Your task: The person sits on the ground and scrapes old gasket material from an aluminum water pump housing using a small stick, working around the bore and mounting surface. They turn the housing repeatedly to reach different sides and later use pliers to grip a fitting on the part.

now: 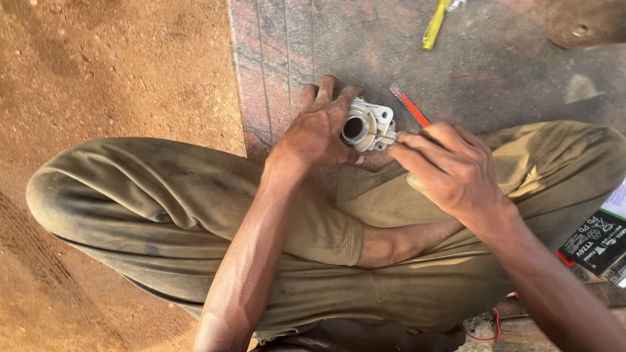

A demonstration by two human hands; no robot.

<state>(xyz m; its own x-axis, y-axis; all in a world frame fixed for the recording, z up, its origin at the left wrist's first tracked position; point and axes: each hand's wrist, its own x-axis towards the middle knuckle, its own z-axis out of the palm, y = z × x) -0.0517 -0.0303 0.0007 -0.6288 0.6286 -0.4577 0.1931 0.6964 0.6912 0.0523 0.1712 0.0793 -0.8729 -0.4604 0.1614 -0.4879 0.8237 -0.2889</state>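
Centrally, I log one silver metal housing [368,124] with a round bore, on the stone slab [495,72] at upper centre. Left hand [319,127] clasps it, fingers curled over its far edge. Right hand [450,166] pinches a red-handled tool [411,107] against its flange. Yellow tool [433,26] upper edge; black battery [596,244] lower right.

The left hand [319,127] steadies a grey metal housing [368,125] on the stone slab [495,72]. The right hand [450,166] presses a red-handled tool [409,105] against it.
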